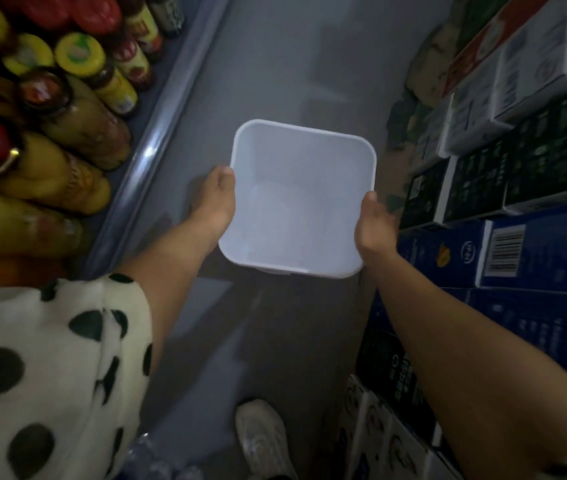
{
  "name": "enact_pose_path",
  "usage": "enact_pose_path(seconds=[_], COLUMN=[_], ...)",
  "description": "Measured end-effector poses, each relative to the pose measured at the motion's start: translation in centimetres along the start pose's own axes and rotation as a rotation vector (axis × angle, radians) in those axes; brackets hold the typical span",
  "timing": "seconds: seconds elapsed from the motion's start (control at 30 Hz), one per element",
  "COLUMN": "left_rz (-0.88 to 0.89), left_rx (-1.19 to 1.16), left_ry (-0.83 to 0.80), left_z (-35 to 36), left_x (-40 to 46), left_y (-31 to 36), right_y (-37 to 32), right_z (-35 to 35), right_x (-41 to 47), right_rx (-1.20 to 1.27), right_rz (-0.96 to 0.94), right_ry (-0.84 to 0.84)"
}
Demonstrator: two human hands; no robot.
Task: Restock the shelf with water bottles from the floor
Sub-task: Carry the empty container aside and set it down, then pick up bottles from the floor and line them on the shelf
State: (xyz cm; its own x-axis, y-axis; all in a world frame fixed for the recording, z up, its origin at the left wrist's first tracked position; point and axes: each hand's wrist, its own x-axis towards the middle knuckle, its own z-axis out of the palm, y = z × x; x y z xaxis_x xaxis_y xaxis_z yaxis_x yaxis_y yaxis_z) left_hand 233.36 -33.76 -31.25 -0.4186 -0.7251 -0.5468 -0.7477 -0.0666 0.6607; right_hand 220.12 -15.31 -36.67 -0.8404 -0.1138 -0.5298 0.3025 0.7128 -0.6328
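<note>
Below, water bottles [157, 455] at bottom edge, near person's feet; 2 hands hold an empty bin.

Bottles lie behind and under left arm, blurred, long axis unclear. Left hand [214, 206] and right hand [374, 225] each clasp a side of white bin [301, 202], held over grey floor [275, 64]. Left hand nearer bottles. Aisle narrow: jar shelf [157, 143] left, stacked cartons [503, 244] right, open floor ahead.

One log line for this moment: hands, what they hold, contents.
left hand: holds bin side | right hand: holds opposite side | white plastic bin: empty, above floor | water bottles: none held
</note>
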Motion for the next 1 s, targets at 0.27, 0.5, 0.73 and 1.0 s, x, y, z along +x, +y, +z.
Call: enact_pose_path(seconds=[0.27,0.5,0.73,1.0], left_rz=[0.082,0.100,0.014,-0.035], left_rx=[0.056,0.105,0.221,0.281], left_ry=[0.071,0.096,0.143,0.059], left_z=[-7.4,-17.4,-21.3,-14.3], left_x=[-14.2,-31.6,-44.1,-45.7], left_y=[0.9,-10.6,-25.4,-36.8], right_y=[-6.3,-3.7,6.7,19.9], right_z=[0.5,1.9,5.5,10.7], right_x=[-15.8,-35.9,-48.5,-50.5], right_rx=[-0.293,-0.479,-0.698,-1.214], right_rz=[-0.335,-0.729,-0.773,-0.739], right_ry=[-0.087,-0.409,-0.687,-0.804])
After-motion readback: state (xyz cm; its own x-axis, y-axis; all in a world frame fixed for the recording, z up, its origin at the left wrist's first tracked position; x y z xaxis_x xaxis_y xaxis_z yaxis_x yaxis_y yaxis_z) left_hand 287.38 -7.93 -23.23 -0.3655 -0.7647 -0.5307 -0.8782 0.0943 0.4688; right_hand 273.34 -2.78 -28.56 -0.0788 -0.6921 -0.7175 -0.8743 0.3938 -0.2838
